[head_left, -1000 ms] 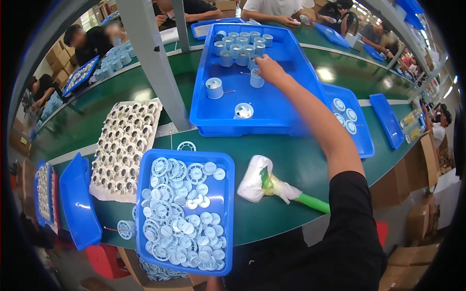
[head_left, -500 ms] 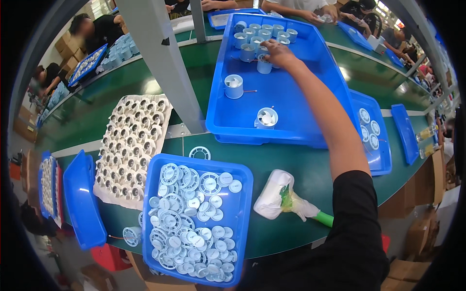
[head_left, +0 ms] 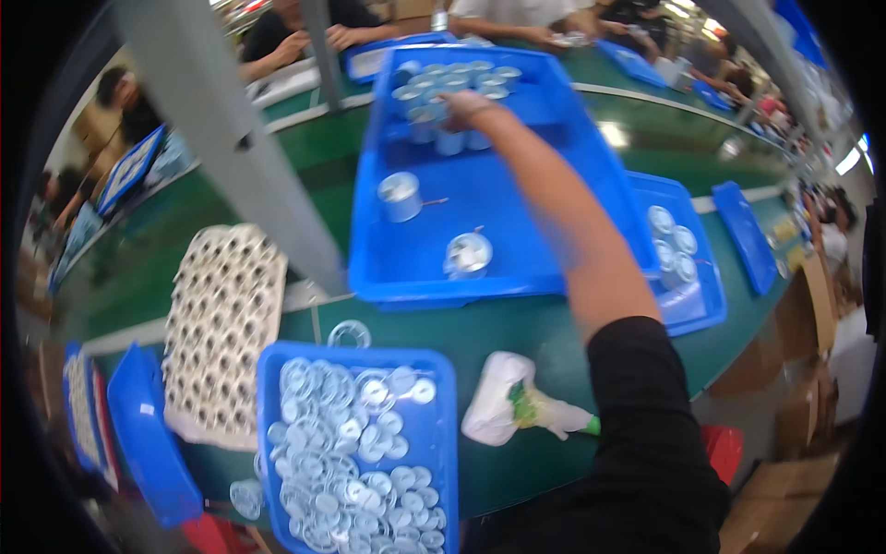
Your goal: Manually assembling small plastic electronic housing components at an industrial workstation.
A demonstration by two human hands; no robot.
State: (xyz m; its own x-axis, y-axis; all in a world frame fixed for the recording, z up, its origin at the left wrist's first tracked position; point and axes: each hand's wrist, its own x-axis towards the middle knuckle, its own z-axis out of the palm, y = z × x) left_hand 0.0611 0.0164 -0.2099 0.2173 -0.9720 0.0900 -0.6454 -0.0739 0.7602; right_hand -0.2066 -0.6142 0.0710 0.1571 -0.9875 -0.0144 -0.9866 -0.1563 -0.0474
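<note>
My right hand reaches far into a large blue bin, its fingers down among light-blue fan housings. They are at the rim of one fan housing at the front of the cluster. Blur hides whether the fingers grip it. More housings stand close together at the bin's far left. Nearer me in the same bin, two fans stand apart: a left one with a thin wire, and a front one showing white blades. My left hand is out of view.
A blue tray holds many light-blue discs and rings. Beside it lie a sheet of cream fan rotors, a loose ring and a white-wrapped tool with a green handle. A grey post rises left of the bin. Other people sit across the line.
The whole view has shifted, so the bin sits further left and lower. Within the bin, my right hand has moved slightly left and away, staying at the fan housings.
</note>
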